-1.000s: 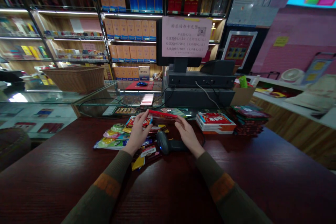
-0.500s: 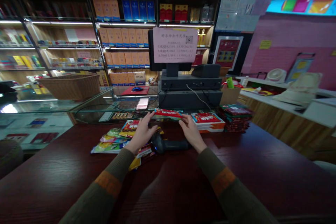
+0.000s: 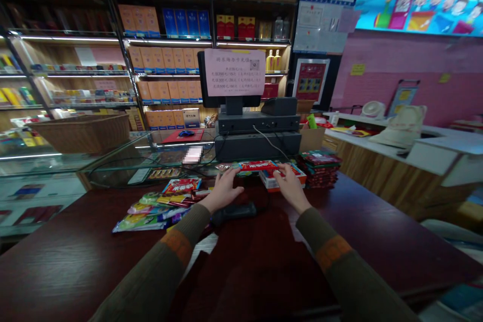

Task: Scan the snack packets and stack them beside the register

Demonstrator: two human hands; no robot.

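Note:
Between my two hands a red snack packet (image 3: 258,165) with white lettering is held flat by its ends. My left hand (image 3: 225,190) pinches its left end and my right hand (image 3: 290,187) its right end. The packet is at the left part of a stack of similar red-and-white packets (image 3: 298,177), and I cannot tell whether it touches them. A black barcode scanner (image 3: 236,212) lies under my left hand and wrist. Left of that hand, colourful snack bags (image 3: 145,211) are fanned out, with another red packet (image 3: 181,186) behind them.
Dark red packs (image 3: 320,171) are piled to the right of the stack. Behind stand a grey cash register (image 3: 260,143) and its monitor with a pink sign (image 3: 234,73). A glass display case (image 3: 113,158) borders the wooden counter (image 3: 68,251), with a wicker basket (image 3: 85,133) on it.
The red packet, gripped in both hands, has moved right, closer to the packet stack. The scanner is now more covered by my left hand. My view has shifted right.

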